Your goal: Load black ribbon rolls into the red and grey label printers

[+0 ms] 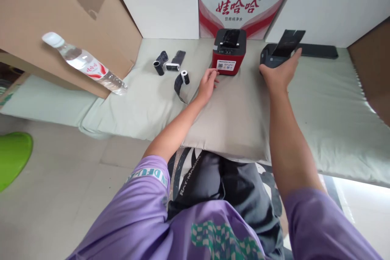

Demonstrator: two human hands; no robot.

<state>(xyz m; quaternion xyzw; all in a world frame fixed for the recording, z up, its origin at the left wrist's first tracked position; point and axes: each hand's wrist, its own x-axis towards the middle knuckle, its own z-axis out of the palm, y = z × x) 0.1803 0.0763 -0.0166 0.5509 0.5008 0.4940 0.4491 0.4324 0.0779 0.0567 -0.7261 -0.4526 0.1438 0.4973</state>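
Observation:
A red and black receipt printer (228,61) stands on the cushioned surface, a dark strip of paper lying over its top. My left hand (208,83) is at its lower left front corner, holding nothing, fingers loosely bent and slightly apart. Whether the fingertips touch the printer, I cannot tell. To the right, my right hand (280,71) spans a black portable printer (269,57), thumb on its left side and fingers on its right. A wide dark paper strip (289,43) rises from this device. Several small paper rolls (184,77) with dark tails lie left of my left hand.
A long black object (318,50) lies behind the portable printer. White boxes (167,8) line the back of the pale cushion (231,118). At left, a water bottle (87,65) leans beside a cardboard box (70,4). A green seat (14,158) stands on the floor.

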